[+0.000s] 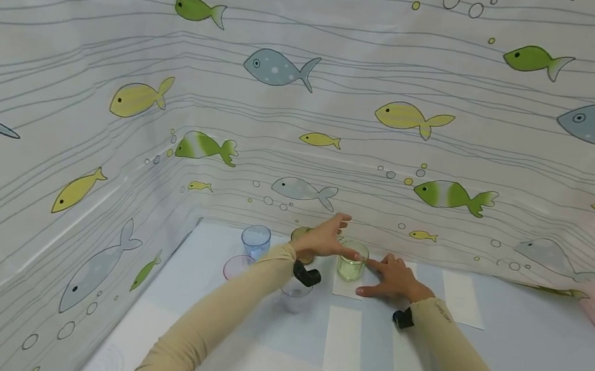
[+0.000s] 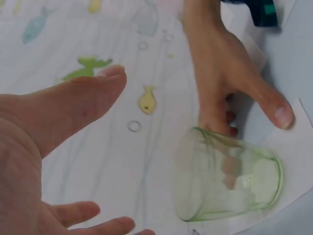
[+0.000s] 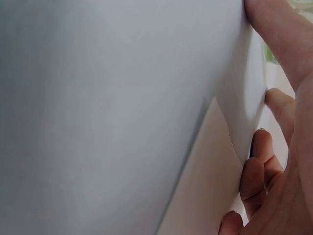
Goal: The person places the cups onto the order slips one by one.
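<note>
Hovering near green glass (image 1: 350,270), left hand (image 1: 326,239) outspread

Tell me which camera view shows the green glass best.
The left wrist view: the green glass appears large there, rim to base, with nothing in front of it. The head view shows it small, partly covered by the left hand. The right wrist view shows at most a green sliver beyond the right hand.

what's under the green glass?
A white paper strip: its near end shows in front of the green glass, and the left wrist view also shows paper beside the base. The patch directly beneath the base is covered, so any mark there can't be made out.
</note>
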`<state>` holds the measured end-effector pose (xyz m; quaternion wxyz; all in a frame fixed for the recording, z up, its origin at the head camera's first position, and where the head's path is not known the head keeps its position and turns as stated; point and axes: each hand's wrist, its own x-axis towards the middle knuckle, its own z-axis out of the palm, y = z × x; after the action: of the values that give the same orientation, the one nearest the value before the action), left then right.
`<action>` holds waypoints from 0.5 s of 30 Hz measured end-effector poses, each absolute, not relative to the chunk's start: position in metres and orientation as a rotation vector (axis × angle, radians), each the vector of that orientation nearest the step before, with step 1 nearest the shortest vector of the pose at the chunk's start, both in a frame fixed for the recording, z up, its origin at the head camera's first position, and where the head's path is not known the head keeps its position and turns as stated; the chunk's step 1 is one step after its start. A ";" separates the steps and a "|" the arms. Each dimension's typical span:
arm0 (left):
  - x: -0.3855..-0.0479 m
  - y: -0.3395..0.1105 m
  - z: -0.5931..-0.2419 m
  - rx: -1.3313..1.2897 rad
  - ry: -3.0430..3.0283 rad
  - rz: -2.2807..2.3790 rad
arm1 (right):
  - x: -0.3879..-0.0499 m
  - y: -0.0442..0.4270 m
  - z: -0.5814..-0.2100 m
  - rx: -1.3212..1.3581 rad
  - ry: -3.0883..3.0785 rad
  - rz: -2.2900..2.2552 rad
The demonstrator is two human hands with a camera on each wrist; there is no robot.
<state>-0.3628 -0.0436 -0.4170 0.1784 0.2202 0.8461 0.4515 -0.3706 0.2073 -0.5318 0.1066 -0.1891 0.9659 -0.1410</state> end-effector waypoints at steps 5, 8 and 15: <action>-0.346 -0.060 -0.398 0.652 2.467 1.209 | -0.371 0.207 -0.536 -0.571 2.840 -0.422; -0.338 -0.072 -0.391 0.669 2.504 1.191 | -0.373 0.207 -0.539 -0.571 2.840 -0.423; -0.325 -0.100 -0.383 0.651 2.607 1.152 | -0.374 0.208 -0.535 -0.578 2.832 -0.437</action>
<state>-0.3251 -0.1003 -0.3825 0.1090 0.2212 0.8864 0.3918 -0.3741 0.2080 -0.5346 0.1088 -0.1966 0.9631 -0.1485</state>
